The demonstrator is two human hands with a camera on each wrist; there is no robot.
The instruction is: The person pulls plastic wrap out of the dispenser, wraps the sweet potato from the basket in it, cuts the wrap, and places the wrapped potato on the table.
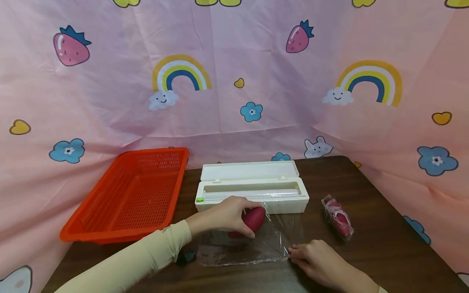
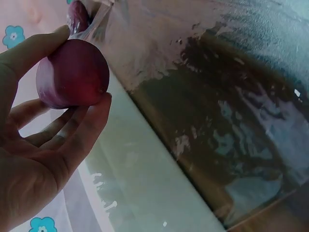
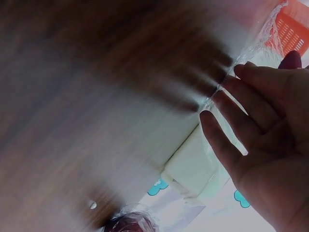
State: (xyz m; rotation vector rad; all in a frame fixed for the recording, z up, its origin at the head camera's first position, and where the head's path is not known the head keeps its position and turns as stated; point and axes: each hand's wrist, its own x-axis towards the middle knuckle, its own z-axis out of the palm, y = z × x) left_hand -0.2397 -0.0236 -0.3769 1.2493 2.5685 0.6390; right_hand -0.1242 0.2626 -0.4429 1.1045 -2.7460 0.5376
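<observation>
My left hand (image 1: 234, 215) grips a smooth purple-red sweet potato (image 1: 255, 218), thumb on one side and fingers on the other. It is over a sheet of clear plastic wrap (image 1: 256, 249) drawn from a white wrap dispenser (image 1: 253, 206) with its lid raised. In the left wrist view, the rounded end of the sweet potato (image 2: 75, 75) faces the camera. At the sheet's near right corner, my right hand (image 1: 318, 260) pinches the wrap's edge. Its fingertips line up along the gathered edge of the film (image 3: 208, 102) in the right wrist view.
An orange-red plastic basket (image 1: 143, 199) stands at the left. On the right of the brown table (image 1: 384, 252) lies a wrapped sweet potato (image 1: 338, 217). A small dark object (image 1: 186, 257) sits below the left forearm. Behind hangs a pink patterned cloth (image 1: 227, 134).
</observation>
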